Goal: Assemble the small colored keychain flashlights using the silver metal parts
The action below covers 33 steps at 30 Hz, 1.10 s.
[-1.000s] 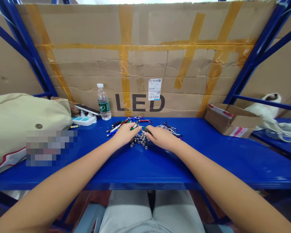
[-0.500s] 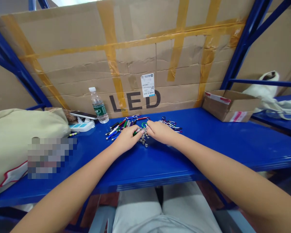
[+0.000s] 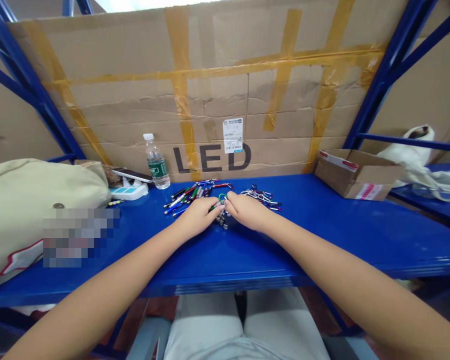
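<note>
My left hand and my right hand meet over the blue table, fingers closed and fingertips nearly touching. A slim green tube, mostly hidden, is in my left fingers. A green ring-shaped clip loops up at my right fingertips. Below them lies a cluster of small silver metal pieces, too small to name. Behind my left hand spreads a heap of slim pen-like tubes in blue, red, green, black and silver. Beyond my right hand are several coloured and silver carabiner-like clips.
A water bottle stands at the back left, near a power strip and a phone. A pale bag lies at the left. An open cardboard box sits at the right. Tall taped cardboard closes off the back.
The camera view has shifted slightly. My hands stay together over the small metal pieces, and their fingertips have drawn a little closer around the green pieces.
</note>
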Each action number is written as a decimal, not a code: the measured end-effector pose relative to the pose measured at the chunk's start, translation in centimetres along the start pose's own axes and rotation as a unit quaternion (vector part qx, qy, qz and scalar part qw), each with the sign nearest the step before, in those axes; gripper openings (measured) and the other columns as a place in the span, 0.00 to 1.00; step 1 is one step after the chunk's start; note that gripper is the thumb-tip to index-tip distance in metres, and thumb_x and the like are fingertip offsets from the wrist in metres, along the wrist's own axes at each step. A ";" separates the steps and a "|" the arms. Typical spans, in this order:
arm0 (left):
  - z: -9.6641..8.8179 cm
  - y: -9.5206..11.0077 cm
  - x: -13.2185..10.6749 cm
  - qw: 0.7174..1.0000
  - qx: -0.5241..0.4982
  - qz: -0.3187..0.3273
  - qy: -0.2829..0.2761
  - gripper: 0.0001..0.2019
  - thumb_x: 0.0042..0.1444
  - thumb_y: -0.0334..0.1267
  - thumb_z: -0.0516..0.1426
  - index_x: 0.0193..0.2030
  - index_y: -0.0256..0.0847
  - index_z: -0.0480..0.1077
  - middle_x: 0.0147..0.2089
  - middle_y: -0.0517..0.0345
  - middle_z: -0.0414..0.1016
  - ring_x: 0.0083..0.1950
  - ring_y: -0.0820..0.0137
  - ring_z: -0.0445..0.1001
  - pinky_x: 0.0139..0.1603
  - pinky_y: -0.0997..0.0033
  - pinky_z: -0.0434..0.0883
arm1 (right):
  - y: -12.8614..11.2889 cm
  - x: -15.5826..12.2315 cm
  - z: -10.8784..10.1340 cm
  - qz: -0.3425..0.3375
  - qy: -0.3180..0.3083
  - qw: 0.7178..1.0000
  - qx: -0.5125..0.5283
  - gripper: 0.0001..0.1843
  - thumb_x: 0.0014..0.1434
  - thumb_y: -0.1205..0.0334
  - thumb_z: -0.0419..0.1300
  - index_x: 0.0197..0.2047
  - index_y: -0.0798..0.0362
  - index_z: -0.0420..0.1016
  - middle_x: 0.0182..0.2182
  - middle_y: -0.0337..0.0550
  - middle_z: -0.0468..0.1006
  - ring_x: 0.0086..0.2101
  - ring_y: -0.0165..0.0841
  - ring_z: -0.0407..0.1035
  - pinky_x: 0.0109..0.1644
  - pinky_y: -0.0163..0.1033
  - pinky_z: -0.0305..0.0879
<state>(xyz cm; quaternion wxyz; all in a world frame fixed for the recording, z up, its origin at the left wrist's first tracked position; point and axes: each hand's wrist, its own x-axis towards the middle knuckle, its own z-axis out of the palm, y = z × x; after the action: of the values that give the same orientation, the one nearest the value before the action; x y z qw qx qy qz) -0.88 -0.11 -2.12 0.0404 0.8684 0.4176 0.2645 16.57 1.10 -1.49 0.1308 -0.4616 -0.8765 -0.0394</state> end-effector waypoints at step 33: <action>0.7 -6.2 8.5 0.982 0.111 -0.106 -0.113 0.14 0.61 0.45 0.49 0.42 0.41 0.72 0.41 0.55 0.77 0.41 0.68 0.74 0.40 0.74 0.66 | 5.6 0.1 -1.3 0.032 -0.091 0.982 0.162 0.13 0.59 0.55 0.49 0.29 0.53 0.67 0.30 0.42 0.74 0.29 0.31 0.64 0.32 0.35 0.57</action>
<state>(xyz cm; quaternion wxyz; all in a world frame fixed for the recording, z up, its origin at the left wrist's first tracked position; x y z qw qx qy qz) -0.51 10.38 -0.91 0.0186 0.8424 0.5270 0.1107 21.36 4.16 -0.53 0.1249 -0.4639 -0.8643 0.1491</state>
